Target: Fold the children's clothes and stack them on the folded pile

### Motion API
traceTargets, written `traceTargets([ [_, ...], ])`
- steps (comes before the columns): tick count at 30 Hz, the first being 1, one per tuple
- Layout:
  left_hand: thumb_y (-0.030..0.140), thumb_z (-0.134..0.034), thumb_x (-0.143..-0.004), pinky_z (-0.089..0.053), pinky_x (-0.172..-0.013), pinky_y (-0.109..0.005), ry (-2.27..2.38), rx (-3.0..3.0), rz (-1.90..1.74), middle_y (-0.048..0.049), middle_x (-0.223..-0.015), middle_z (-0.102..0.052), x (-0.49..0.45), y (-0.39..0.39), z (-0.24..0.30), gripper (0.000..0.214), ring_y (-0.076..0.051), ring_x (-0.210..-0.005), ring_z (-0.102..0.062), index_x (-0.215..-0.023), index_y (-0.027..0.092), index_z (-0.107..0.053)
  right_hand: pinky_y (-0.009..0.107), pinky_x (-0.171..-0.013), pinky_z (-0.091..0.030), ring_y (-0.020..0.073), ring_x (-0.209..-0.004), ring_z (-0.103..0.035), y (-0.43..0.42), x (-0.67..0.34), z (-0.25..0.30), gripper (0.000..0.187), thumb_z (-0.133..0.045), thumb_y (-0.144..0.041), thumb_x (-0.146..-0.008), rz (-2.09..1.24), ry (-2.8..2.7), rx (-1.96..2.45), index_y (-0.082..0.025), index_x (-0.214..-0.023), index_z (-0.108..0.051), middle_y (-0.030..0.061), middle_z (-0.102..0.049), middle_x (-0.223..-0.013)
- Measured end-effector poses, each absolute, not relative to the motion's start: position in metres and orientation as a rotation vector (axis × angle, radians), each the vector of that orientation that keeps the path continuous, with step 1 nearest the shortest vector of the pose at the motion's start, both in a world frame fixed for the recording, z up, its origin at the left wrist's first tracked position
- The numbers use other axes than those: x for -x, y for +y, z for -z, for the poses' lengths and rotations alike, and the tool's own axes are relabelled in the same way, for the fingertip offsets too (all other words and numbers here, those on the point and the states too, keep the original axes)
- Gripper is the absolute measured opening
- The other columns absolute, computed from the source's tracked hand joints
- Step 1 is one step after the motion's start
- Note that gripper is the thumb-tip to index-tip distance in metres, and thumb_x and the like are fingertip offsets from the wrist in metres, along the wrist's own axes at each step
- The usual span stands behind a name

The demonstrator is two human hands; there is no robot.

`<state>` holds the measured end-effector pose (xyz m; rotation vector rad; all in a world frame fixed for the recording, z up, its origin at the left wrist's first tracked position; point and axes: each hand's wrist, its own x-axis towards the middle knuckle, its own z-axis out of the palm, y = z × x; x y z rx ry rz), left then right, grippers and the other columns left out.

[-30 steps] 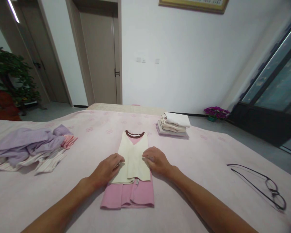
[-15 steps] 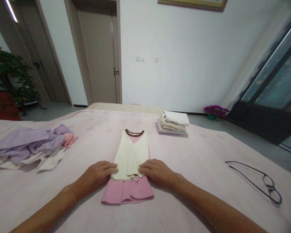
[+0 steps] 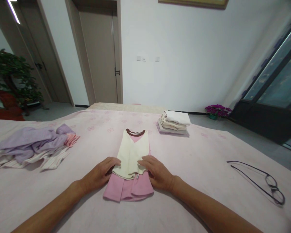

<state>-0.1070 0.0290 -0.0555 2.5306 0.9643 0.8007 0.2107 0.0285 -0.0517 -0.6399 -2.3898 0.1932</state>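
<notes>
A pink and cream shirt with a brown neckband lies in front of me, its cream parts folded inward over the pink body. Its pink lower end spreads toward me, and a small pale label shows near the middle. My left hand grips the left edge around mid-length, fingertips on the cream cloth. Opposite it, my right hand holds the right edge, with its fingers bent over the top. Both thumbs are mostly hidden beside or under the cloth. Slight creases run between the hands.
Left lies a loose heap of lilac, striped and coral clothes. Behind and to the right stands a stack of folded clothes. Black-framed glasses rest at the right on the pale pink cloth covering the surface.
Both hands have closed more around the shirt's side edges and shifted slightly away from me. The pink lower end has drawn up a little and its folds have moved.
</notes>
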Motion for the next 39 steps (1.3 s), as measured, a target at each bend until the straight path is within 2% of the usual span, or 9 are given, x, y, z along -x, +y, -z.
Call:
traceTargets([
  [6,0.031,-0.049,-0.097,-0.049,-0.091,-0.034,0.937,-2.540,-0.817,-0.0093,-0.104,-0.069,0.105,0.027,0.050,0.019,-0.022,-0.099,-0.061,-0.101,0.021,-0.065,0.044,-0.085,-0.049,0.0261,-0.093,-0.061,0.026,-0.214,0.049,0.033,-0.054,-0.024,-0.088,-0.271,-2.394,0.731,-0.016,-0.119,-0.063,0.0141,-0.069,-0.102],
  [10,0.038,-0.042,-0.097,-0.048,-0.084,-0.034,1.085,-2.355,-0.986,-0.0093,-0.093,-0.070,0.107,0.023,0.044,0.032,-0.023,-0.090,-0.061,-0.092,0.019,-0.067,0.034,-0.079,-0.049,0.0209,-0.086,-0.062,0.022,-0.217,0.037,0.022,-0.055,-0.033,-0.092,-0.791,-2.080,0.879,-0.018,-0.102,-0.068,0.0079,-0.071,-0.096],
  [14,0.044,-0.045,-0.094,-0.046,-0.070,-0.029,1.283,-1.983,-0.873,-0.0058,-0.077,-0.069,0.097,0.029,0.042,0.037,-0.022,-0.078,-0.061,-0.077,0.018,-0.065,0.025,-0.059,-0.044,0.0150,-0.069,-0.057,0.031,-0.216,0.030,0.026,-0.057,-0.034,-0.089,-1.238,-1.666,1.097,-0.016,-0.104,-0.067,0.0028,-0.066,-0.081],
  [19,0.048,-0.056,-0.084,-0.040,-0.058,-0.026,1.456,-1.694,-0.805,-0.0020,-0.072,-0.069,0.081,0.052,0.050,0.042,-0.019,-0.064,-0.060,-0.105,0.015,-0.069,0.022,-0.055,-0.041,0.0140,-0.065,-0.056,0.050,-0.212,0.040,0.043,-0.062,-0.020,-0.075,-1.335,-1.508,1.244,-0.015,-0.117,-0.061,-0.0006,-0.061,-0.073],
  [25,0.049,-0.057,-0.082,-0.045,-0.063,-0.029,1.564,-1.627,-0.895,-0.0052,-0.079,-0.073,0.076,0.059,0.045,0.054,-0.023,-0.072,-0.066,-0.122,0.015,-0.066,0.024,-0.052,-0.039,0.0123,-0.057,-0.049,0.057,-0.216,0.057,0.062,-0.056,-0.020,-0.080,-1.078,-1.583,1.273,-0.016,-0.140,-0.045,-0.0032,-0.056,-0.071],
  [29,0.048,-0.055,-0.087,-0.047,-0.069,-0.032,1.784,-1.929,-0.647,-0.0045,-0.085,-0.073,0.080,0.052,0.042,0.051,-0.025,-0.078,-0.068,-0.131,0.022,-0.060,0.032,-0.073,-0.049,0.0170,-0.078,-0.059,0.057,-0.224,0.060,0.063,-0.056,-0.019,-0.085,-0.674,-1.840,1.374,-0.020,-0.146,-0.041,0.0035,-0.064,-0.094],
  [32,0.044,-0.053,-0.092,-0.050,-0.077,-0.035,1.782,-2.134,-0.679,-0.0062,-0.101,-0.072,0.085,0.044,0.044,0.050,-0.024,-0.088,-0.068,-0.137,0.023,-0.053,0.039,-0.087,-0.049,0.0223,-0.099,-0.059,0.050,-0.230,0.052,0.053,-0.056,-0.022,-0.089,-0.372,-1.951,1.330,-0.020,-0.141,-0.047,0.0106,-0.060,-0.117],
  [36,0.040,-0.054,-0.095,-0.046,-0.102,-0.037,1.353,-2.485,-0.854,-0.0080,-0.129,-0.063,0.097,0.036,0.047,0.034,-0.023,-0.119,-0.059,-0.124,0.025,-0.061,0.042,-0.096,-0.045,0.0250,-0.108,-0.057,0.033,-0.230,0.032,0.033,-0.062,-0.027,-0.087,-0.183,-2.207,1.049,-0.021,-0.120,-0.063,0.0105,-0.063,-0.117],
  [39,0.037,-0.062,-0.090,-0.045,-0.107,-0.039,1.095,-2.688,-0.694,-0.0069,-0.139,-0.059,0.109,0.033,0.047,0.041,-0.024,-0.127,-0.054,-0.130,0.029,-0.059,0.045,-0.100,-0.043,0.0260,-0.110,-0.058,0.023,-0.229,0.027,0.046,-0.066,-0.024,-0.079,-0.197,-2.469,0.846,-0.022,-0.125,-0.062,0.0095,-0.066,-0.118],
])
